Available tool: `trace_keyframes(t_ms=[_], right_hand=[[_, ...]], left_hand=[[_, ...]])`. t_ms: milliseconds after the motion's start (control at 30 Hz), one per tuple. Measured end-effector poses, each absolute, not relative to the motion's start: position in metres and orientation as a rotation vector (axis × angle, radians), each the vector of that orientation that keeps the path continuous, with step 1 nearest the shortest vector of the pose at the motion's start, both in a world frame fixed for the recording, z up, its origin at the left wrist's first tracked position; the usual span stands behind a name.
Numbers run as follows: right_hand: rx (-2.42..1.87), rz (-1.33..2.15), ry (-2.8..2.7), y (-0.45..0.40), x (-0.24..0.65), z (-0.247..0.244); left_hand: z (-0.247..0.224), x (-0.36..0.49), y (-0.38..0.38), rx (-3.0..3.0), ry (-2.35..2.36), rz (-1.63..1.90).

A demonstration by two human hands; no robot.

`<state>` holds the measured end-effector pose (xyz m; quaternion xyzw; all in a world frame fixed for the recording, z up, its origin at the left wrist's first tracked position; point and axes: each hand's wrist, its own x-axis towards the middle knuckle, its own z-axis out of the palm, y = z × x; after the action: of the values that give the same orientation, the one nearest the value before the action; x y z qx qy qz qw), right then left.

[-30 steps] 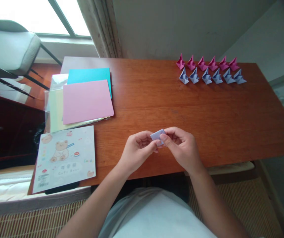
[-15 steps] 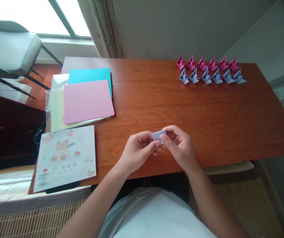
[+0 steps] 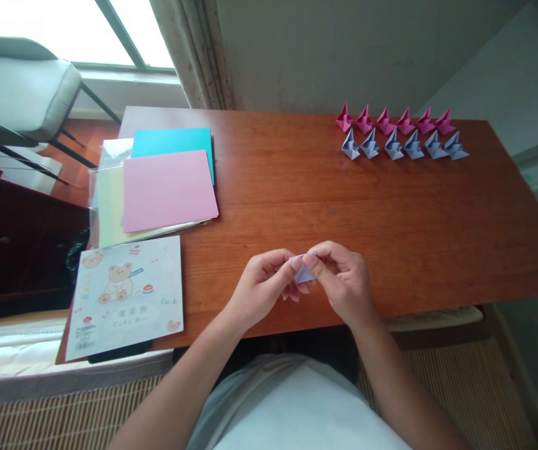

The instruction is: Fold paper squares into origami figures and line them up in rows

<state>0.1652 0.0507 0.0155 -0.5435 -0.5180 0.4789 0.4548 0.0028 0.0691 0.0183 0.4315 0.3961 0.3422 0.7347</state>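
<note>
A small folded piece of pale lilac paper (image 3: 304, 274) is pinched between both hands above the table's front edge. My left hand (image 3: 265, 281) grips its left side, with the thumb on top near the middle. On the right side my right hand (image 3: 341, 278) holds it, thumb beside the other thumb and fingers behind. The fingertips cover much of the paper's upper part. Toward the back right of the table stand a row of pink folded paper figures (image 3: 385, 122) and, in front of it, a row of pale lilac ones (image 3: 393, 147).
On the wooden table's (image 3: 269, 194) left side lie pink sheets (image 3: 168, 190), a blue sheet (image 3: 172, 139), pale yellow sheets (image 3: 109, 206) and a bear-print pad (image 3: 126, 297). A chair (image 3: 20, 87) stands beyond the left edge.
Both thumbs now press side by side on the paper, which has turned so that a pointed lower part shows below them. The view has shifted slightly.
</note>
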Motion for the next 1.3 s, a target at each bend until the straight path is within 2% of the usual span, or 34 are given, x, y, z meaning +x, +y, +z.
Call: trace_keyframes(t_ms=[300, 600, 967, 1133, 1300], right_hand=[[-1.422, 1.110, -1.279, 0.048, 0.161, 0.013], [-1.440, 0.869, -1.455, 0.051, 0.166, 0.019], [-1.319, 1.165, -1.308, 0.049, 0.166, 0.013], [-1.306, 1.188, -1.300, 0.046, 0.165, 0.011], [-1.407, 1.057, -1.273, 0.046, 0.164, 0.003]], left_hand=[[0.014, 0.004, 0.067, 1.041, 1.017, 0.814], [0.017, 0.004, 0.071, 0.903, 0.859, 0.778], [0.013, 0.004, 0.070, 0.932, 0.931, 0.906], [0.015, 0.005, 0.071, 0.941, 0.951, 0.916], [0.015, 0.007, 0.071, 0.952, 0.917, 0.886]])
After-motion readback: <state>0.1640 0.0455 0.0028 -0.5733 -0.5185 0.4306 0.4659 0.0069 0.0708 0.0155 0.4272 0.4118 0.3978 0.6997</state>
